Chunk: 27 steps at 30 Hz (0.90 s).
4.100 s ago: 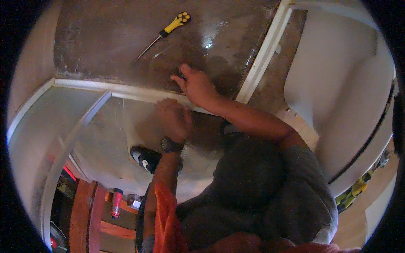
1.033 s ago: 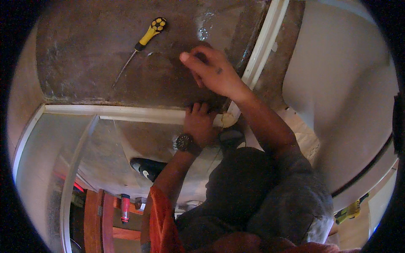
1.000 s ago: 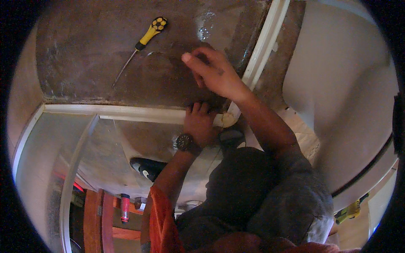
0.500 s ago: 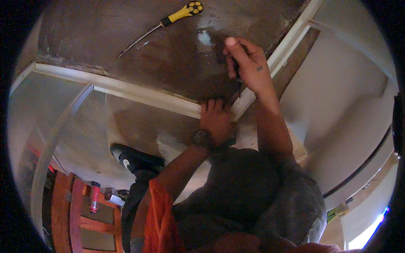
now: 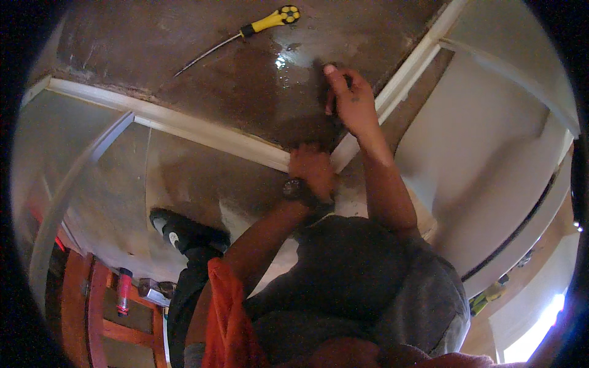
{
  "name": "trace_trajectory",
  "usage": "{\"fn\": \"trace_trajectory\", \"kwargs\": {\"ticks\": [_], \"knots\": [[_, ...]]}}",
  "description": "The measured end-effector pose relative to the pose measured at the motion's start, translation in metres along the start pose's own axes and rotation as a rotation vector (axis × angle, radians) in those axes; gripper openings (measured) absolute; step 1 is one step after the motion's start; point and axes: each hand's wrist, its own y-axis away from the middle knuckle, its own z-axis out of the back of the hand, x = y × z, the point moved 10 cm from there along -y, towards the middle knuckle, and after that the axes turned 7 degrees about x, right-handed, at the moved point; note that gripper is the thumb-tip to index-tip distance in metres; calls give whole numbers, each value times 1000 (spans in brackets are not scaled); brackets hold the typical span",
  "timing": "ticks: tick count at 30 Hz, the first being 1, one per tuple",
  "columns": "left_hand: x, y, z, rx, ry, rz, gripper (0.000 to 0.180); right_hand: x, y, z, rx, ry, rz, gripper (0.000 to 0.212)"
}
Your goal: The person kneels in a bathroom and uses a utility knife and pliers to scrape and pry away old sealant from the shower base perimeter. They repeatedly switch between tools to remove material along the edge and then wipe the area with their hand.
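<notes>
My left hand (image 5: 311, 170), with a dark watch on its wrist, lies on the corner where two white strips meet, its fingers stretched over the inner edge and slightly blurred. Up and to the right, my right hand (image 5: 356, 107) hovers over the brown surface beside the right-hand white strip (image 5: 392, 89). Its fingers are curled with the thumb on top, around something dark and thin, mostly hidden in shadow. Farther off, a screwdriver (image 5: 264, 23) with a yellow and black handle lies on the brown surface, its shaft pointing left.
The left white strip (image 5: 202, 132) borders the brown surface (image 5: 227, 92), which has shiny wet patches. At lower left are a wooden frame (image 5: 126, 334), a red cylinder (image 5: 124, 291) and a small box (image 5: 152, 291). My dark shoe (image 5: 184, 228) rests left of my arm.
My right hand has shifted slightly left and down, and the dark thing in it shows less. My left hand stays at the corner. The whole view has shifted a little.
</notes>
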Motion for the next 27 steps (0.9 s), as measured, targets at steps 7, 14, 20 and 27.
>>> {"fn": "trace_trajectory", "kwargs": {"ticks": [7, 14, 20, 27], "knots": [[-7, 8, 16, -72, -107, -31, 47, -10, -1, 17, -84, 124, 51, 42], [-6, 6, 7, 87, -148, -11, 58, 8, 16, 16, -77, 236, 199, 45], [-3, 3, 4, -12, -148, 48, 60, 7, 16, 2, 56, 231, 136, 47], [-4, 8, 6, -104, -103, 24, 58, -4, 8, -16, 261, 11, 134, 36]]}}
